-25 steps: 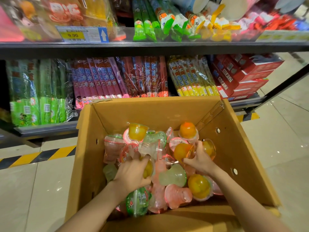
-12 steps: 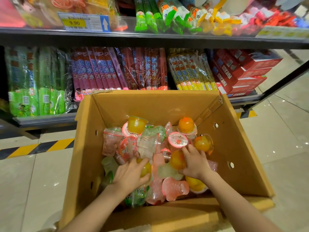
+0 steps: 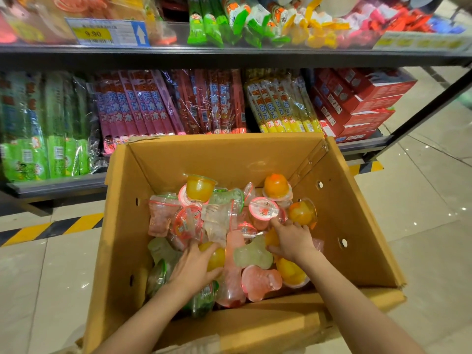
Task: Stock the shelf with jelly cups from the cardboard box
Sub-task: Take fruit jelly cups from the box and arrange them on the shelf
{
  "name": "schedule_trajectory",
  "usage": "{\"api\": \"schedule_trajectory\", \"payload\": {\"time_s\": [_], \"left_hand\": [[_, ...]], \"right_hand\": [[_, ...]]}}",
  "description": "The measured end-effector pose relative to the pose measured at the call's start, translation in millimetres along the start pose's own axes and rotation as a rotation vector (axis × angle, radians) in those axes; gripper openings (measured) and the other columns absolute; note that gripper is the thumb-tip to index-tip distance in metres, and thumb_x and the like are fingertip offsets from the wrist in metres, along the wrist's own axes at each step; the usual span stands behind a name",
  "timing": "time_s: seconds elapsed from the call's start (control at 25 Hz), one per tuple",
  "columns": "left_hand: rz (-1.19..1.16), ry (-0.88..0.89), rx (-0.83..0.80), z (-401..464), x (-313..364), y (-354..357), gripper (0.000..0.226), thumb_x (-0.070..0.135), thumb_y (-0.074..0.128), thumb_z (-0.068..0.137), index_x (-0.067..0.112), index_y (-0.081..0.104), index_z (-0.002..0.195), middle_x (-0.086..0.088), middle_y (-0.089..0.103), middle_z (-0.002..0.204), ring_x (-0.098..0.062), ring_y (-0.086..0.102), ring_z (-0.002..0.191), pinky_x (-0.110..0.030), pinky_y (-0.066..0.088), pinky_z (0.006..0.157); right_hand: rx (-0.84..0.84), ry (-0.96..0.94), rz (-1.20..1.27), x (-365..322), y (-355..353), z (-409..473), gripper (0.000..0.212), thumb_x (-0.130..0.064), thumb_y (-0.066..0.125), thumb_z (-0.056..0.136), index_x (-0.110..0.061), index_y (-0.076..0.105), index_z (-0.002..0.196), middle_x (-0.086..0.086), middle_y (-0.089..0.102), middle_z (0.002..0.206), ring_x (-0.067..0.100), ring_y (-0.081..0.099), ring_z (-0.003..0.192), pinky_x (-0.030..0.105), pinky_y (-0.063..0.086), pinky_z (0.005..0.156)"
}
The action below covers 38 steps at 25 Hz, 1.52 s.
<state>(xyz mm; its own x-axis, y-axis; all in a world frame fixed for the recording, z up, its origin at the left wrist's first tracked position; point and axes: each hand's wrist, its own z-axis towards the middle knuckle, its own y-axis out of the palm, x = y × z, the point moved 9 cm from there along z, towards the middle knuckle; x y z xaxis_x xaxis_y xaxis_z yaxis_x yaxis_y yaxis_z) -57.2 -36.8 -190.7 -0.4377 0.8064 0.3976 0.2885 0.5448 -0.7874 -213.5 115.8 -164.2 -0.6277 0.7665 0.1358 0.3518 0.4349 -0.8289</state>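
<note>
An open cardboard box (image 3: 357,226) stands on the floor in front of the shelf (image 3: 229,56). Several jelly cups lie heaped inside it: orange, pink, pale green and clear ones. My left hand (image 3: 195,268) reaches in at the lower left, its fingers curled round a yellow jelly cup (image 3: 215,258). My right hand (image 3: 291,238) is deeper in on the right and grips an orange jelly cup (image 3: 271,237) that it mostly hides. Another orange cup (image 3: 302,213) lies just beyond its fingertips, and a pale green cup (image 3: 252,254) sits between my two hands.
The lower shelf (image 3: 56,185) behind the box is packed with green, pink, red and yellow ice-pop bags and red cartons (image 3: 362,98). The upper shelf holds candy packs and a 9.90 price tag (image 3: 107,31). Yellow-black hazard tape (image 3: 51,227) runs along the tiled floor.
My right hand has moved down from the far-right orange cup onto an orange cup nearer the middle. My left hand has stayed on the yellow cup. The camera has tilted slightly.
</note>
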Motion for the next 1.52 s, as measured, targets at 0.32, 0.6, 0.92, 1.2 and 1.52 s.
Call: {"api": "schedule_trajectory", "payload": {"time_s": [0.32, 0.6, 0.92, 1.2, 1.52], "left_hand": [[-0.130, -0.013, 0.178, -10.8, -3.4, -40.4, 0.055, 0.049, 0.059, 0.083, 0.037, 0.040, 0.132, -0.006, 0.045, 0.123, -0.025, 0.051, 0.113, -0.032, 0.046, 0.091], [-0.335, 0.012, 0.548, -34.5, 10.7, -153.1, 0.054, 0.039, 0.071, 0.075, 0.031, 0.052, 0.124, -0.001, 0.049, 0.121, -0.021, 0.052, 0.112, -0.030, 0.040, 0.089], [-0.545, 0.103, 0.881, -98.9, 40.3, -319.1, 0.054, 0.028, 0.081, 0.067, 0.026, 0.057, 0.115, 0.005, 0.048, 0.112, -0.015, 0.049, 0.108, -0.018, 0.031, 0.081], [-0.671, 0.196, 1.062, -209.4, 93.3, -498.6, 0.052, 0.019, 0.083, 0.064, 0.032, 0.052, 0.103, 0.004, 0.049, 0.107, -0.010, 0.045, 0.100, -0.013, 0.028, 0.077], [-0.728, 0.273, 1.184, -363.4, 169.4, -704.0, 0.051, 0.022, 0.081, 0.066, 0.040, 0.050, 0.102, 0.005, 0.051, 0.110, -0.011, 0.048, 0.100, -0.029, 0.038, 0.086]], "right_hand": [[0.202, -0.017, 0.375, 6.2, -34.2, -18.5, 0.056, -0.049, 0.059, 0.084, -0.029, 0.040, 0.132, 0.010, 0.054, 0.122, 0.030, 0.057, 0.105, 0.034, 0.047, 0.078], [0.554, -0.148, 0.802, -20.9, -131.3, -47.3, 0.045, -0.039, 0.072, 0.077, -0.021, 0.058, 0.116, 0.005, 0.063, 0.111, 0.023, 0.057, 0.104, 0.029, 0.039, 0.087], [0.772, -0.221, 1.079, -26.5, -284.5, -110.6, 0.040, -0.037, 0.074, 0.075, -0.035, 0.053, 0.109, -0.010, 0.061, 0.110, 0.010, 0.057, 0.098, 0.029, 0.046, 0.085], [0.886, -0.328, 1.319, -27.5, -458.9, -214.3, 0.035, -0.031, 0.075, 0.076, -0.042, 0.053, 0.101, -0.022, 0.056, 0.105, -0.001, 0.055, 0.097, 0.014, 0.045, 0.076], [0.970, -0.549, 1.426, -31.6, -672.9, -373.2, 0.037, -0.023, 0.075, 0.075, -0.045, 0.057, 0.098, -0.020, 0.058, 0.107, -0.007, 0.057, 0.094, 0.008, 0.046, 0.071]]}}
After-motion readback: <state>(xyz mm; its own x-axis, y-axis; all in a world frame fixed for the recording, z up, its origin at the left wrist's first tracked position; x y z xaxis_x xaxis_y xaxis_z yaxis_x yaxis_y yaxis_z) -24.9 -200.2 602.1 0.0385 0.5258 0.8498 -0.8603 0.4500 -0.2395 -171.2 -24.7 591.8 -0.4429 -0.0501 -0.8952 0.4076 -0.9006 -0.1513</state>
